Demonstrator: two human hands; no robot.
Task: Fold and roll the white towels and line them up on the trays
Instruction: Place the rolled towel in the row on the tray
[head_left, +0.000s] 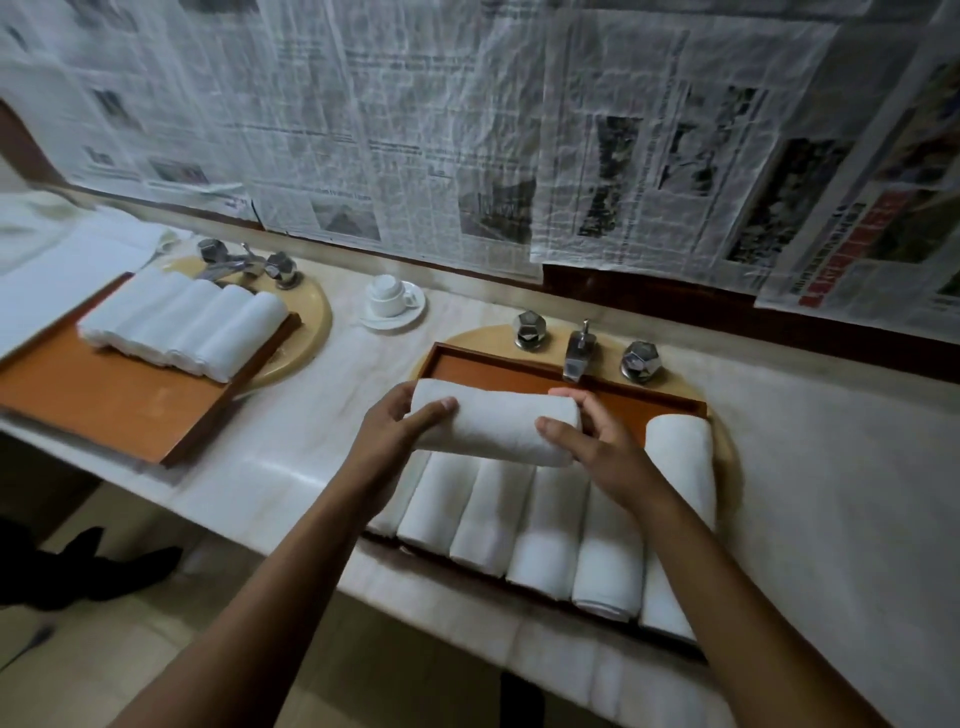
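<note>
While the rolled towel (496, 426) sits crosswise above the row of rolled towels (545, 525) on the right-hand tray (483, 371), the left hand (395, 434) grips its left end and the right hand (597, 444) grips its right end. Both thumbs are on the near side and the fingers curl behind.

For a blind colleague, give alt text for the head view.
The left hand and right hand hold a rolled white towel above a row of rolled white towels on a brown wooden tray; a second filled tray sits left.
</note>
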